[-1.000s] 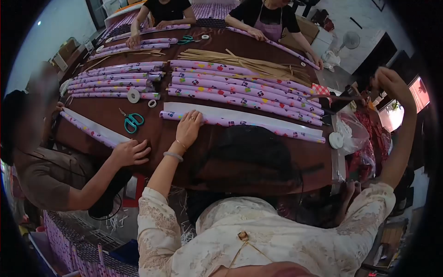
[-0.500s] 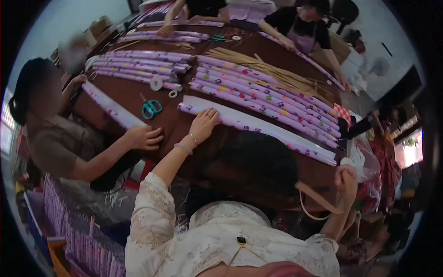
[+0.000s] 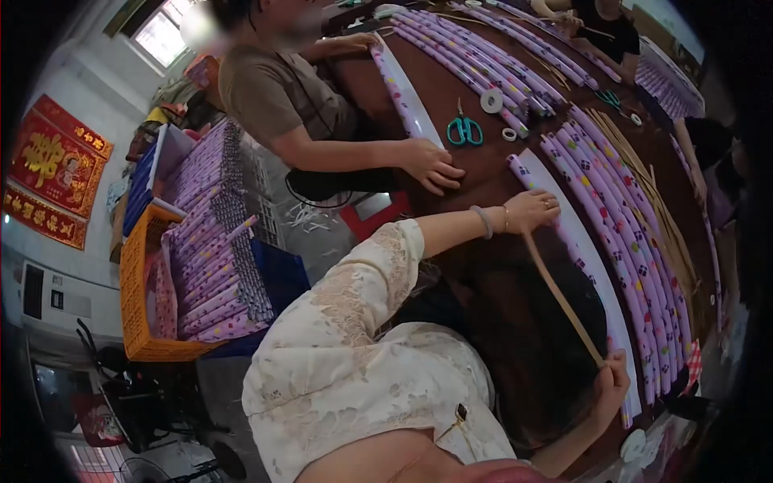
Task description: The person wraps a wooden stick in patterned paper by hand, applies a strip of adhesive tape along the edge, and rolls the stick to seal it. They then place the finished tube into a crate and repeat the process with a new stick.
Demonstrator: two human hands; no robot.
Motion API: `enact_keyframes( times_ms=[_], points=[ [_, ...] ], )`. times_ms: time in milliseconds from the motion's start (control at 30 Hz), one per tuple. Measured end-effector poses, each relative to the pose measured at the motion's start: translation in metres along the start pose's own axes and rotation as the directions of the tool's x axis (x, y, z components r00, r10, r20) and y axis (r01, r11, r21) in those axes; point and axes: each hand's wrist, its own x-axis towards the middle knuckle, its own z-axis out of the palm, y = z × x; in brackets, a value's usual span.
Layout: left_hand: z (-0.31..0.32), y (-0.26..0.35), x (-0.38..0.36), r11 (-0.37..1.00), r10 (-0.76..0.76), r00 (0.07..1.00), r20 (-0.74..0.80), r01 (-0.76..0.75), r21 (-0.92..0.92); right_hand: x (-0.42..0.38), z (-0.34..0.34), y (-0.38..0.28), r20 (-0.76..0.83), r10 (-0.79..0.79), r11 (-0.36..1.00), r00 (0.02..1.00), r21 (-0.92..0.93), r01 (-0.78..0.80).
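Observation:
A purple patterned sheet (image 3: 564, 197) with a pale underside lies part-rolled along the table's near edge. My left hand (image 3: 531, 211) presses on its upper end, fingers together and bent over the rolled edge. A narrow tan strip (image 3: 564, 302) runs between my two hands. Its far end meets the underside of my left hand; whether those fingers pinch it is hidden. My right hand (image 3: 612, 386) is closed round the strip's near end, beside the lower part of the sheet.
Finished purple rolls (image 3: 616, 233) lie beyond the sheet, with tan strips (image 3: 644, 185) behind them. Teal scissors (image 3: 465, 131) and a white tape roll (image 3: 491, 101) lie near a co-worker's hand (image 3: 433, 165). An orange crate (image 3: 149, 346) of rolls stands on the left.
The view has swung to the left. My right hand has brought the tan strip over beside the sheet, and the strip is now stretched towards my left hand, which stays on the roll.

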Motion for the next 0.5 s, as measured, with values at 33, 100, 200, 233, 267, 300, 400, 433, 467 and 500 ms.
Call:
enact_keyframes(
  times_ms=[33,100,200,233,267,300,400,433,467,500],
  points=[
    [-0.001,0.000,0.000,1.000,-0.002,1.000,0.008,0.002,0.015,0.004,0.005,0.000,0.006,-0.008,1.000,1.000,0.014,0.008],
    [-0.002,0.002,0.000,1.000,0.003,1.000,-0.011,-0.003,0.002,0.006,0.010,-0.005,-0.018,-0.171,0.981,0.985,-0.096,0.168],
    [-0.006,0.009,0.001,1.000,0.007,0.999,-0.049,-0.008,-0.009,0.008,0.010,-0.007,-0.054,-0.203,0.960,0.978,-0.209,0.188],
    [-0.008,0.006,0.002,1.000,0.011,0.995,-0.099,-0.013,-0.019,0.011,0.009,-0.009,-0.050,-0.207,0.955,0.977,-0.228,0.190],
    [-0.005,0.004,0.001,0.999,0.025,0.996,-0.088,-0.022,0.027,0.013,0.006,-0.010,-0.043,-0.206,0.951,0.978,-0.246,0.190],
    [0.000,0.003,0.001,0.999,0.025,0.996,-0.091,-0.023,0.028,0.016,-0.004,-0.005,0.015,-0.149,0.963,0.989,-0.224,0.148],
    [-0.001,0.002,-0.001,1.000,0.004,0.998,-0.068,-0.005,-0.016,0.030,-0.003,-0.002,0.048,-0.077,0.974,0.996,-0.211,0.085],
    [0.000,0.004,0.000,1.000,-0.001,0.997,-0.076,0.000,-0.009,0.035,0.001,-0.008,0.046,0.013,0.975,0.999,-0.221,-0.003],
    [0.000,0.003,-0.001,0.999,0.032,0.993,-0.115,-0.029,0.029,0.039,0.004,-0.012,0.049,0.014,0.974,0.999,-0.226,-0.002],
    [-0.001,0.003,0.000,1.000,0.027,0.992,-0.122,-0.025,0.018,0.041,0.005,-0.017,0.097,0.050,0.966,0.994,-0.258,-0.023]
  ],
)
